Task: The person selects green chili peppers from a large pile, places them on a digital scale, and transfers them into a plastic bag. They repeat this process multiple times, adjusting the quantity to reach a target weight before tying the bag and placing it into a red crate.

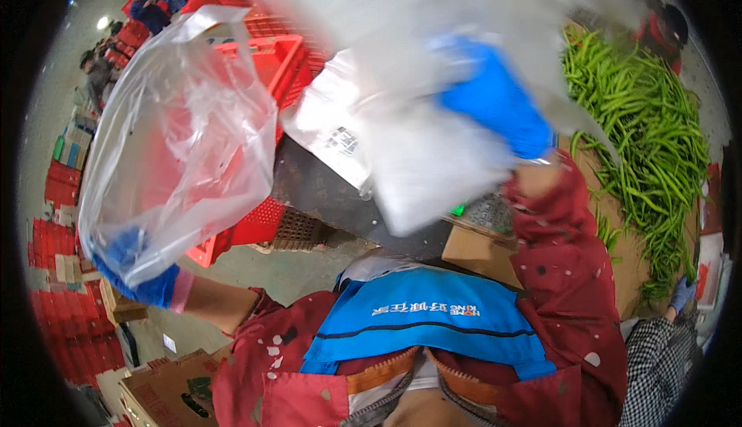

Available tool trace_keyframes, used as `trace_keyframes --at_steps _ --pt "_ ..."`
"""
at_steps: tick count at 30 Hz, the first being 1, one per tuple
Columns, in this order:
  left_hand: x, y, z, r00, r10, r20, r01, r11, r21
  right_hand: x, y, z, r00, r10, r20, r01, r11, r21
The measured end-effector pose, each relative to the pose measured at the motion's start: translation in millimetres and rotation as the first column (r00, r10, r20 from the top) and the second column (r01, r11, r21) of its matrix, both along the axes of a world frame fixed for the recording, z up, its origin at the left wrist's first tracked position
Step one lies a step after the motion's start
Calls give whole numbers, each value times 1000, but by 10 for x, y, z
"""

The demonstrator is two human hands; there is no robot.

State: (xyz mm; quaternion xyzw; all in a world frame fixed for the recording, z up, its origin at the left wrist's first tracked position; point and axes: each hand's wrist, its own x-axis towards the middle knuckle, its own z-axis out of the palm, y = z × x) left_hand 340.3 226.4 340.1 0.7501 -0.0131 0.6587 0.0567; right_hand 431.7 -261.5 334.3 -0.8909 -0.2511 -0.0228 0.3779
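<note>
On the left, a large clear plastic bag (182, 141) stands puffed out above a red plastic crate (267, 64). My left hand (135, 268), in a blue glove, grips it low on its left side; the film covers part of the fingers. Another whitish plastic bag (433, 168), smeared by motion, spreads over the dark table. My right hand (498, 102), also blue-gloved, is closed on this second bag, its fingertips blurred. Beside the second bag, toward the crate, is a white printed label (336, 129) with a square code.
Long green chili peppers (638, 156) are heaped on the right. The dark tabletop (325, 187) shows in the middle, with a cardboard piece (479, 253) near me. A cardboard box (170, 388) stands lower left. Red crates (58, 241) are stacked further left; other people are around.
</note>
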Motion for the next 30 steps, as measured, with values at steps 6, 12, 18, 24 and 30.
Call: trace_keyframes --at_steps 6,12,18,24,30 --pt "-601 411 -142 977 207 -41 -207 978 16 1068 1824 -1319 927 351 128 -327 928 -179" --pt "-562 632 -260 978 185 -100 -190 981 -44 941 2422 -2483 950 173 -261 -233 948 -218" --pt "-21 593 -322 988 51 -144 -78 980 -185 828 2544 -2457 969 -78 -235 70 997 -43" --pt "660 15 -352 721 -661 208 617 476 -627 398 2185 -1995 996 84 34 -75 971 -225" --pt "1331 -791 -235 839 -542 -45 538 840 -73 -454 1182 -1302 991 -75 -109 85 993 87"
